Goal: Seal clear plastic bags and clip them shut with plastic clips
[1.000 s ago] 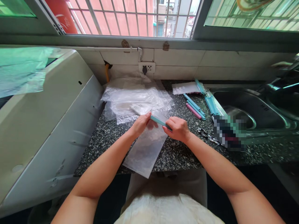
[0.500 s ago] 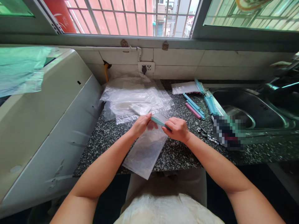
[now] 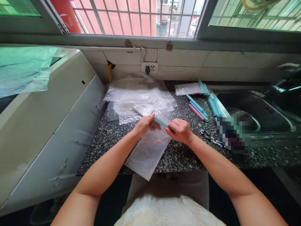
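The left hand (image 3: 145,125) is pinching one end of a blue clip (image 3: 161,122), the right hand (image 3: 180,130) gripping the other; a translucent bag (image 3: 148,153) is overhanging the worktop's (image 3: 185,158) front edge.

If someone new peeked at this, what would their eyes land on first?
Probably the left hand and right hand in the middle, holding a blue clip across a see-through bag near its far end. Next might come the shiny pile of bags just beyond them, then the pink clip beside blue ones on the counter to the right.
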A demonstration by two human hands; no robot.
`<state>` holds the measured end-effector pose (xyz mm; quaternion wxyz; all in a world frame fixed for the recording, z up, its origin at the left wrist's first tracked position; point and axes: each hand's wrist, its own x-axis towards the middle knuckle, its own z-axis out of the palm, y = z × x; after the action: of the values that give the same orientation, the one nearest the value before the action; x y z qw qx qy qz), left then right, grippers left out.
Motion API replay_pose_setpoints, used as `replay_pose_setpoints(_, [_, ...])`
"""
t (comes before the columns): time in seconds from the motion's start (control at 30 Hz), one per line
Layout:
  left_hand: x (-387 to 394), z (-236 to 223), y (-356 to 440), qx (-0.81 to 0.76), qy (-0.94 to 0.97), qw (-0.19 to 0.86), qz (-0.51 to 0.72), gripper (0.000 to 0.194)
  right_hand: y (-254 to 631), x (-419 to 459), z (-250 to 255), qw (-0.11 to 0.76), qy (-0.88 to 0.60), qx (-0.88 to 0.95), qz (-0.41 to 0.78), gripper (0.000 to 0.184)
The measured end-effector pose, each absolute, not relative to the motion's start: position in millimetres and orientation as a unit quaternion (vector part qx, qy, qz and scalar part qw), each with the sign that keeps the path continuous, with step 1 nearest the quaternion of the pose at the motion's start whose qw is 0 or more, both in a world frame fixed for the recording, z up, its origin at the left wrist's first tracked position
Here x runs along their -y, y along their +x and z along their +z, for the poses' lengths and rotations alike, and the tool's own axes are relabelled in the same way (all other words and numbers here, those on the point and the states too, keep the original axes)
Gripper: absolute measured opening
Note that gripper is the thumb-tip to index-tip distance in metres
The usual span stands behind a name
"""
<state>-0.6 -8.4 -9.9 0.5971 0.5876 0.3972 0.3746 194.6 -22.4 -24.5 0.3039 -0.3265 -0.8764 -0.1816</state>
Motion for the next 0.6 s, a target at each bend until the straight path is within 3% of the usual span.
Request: replay_pose_setpoints(0.6, [6.3, -12.2, -0.4, -0.404, 0.539, 0.641, 0.368, 0.061, 195.1, 23.0, -21.1, 0.302, -0.324, 0.882, -0.163, 0.029])
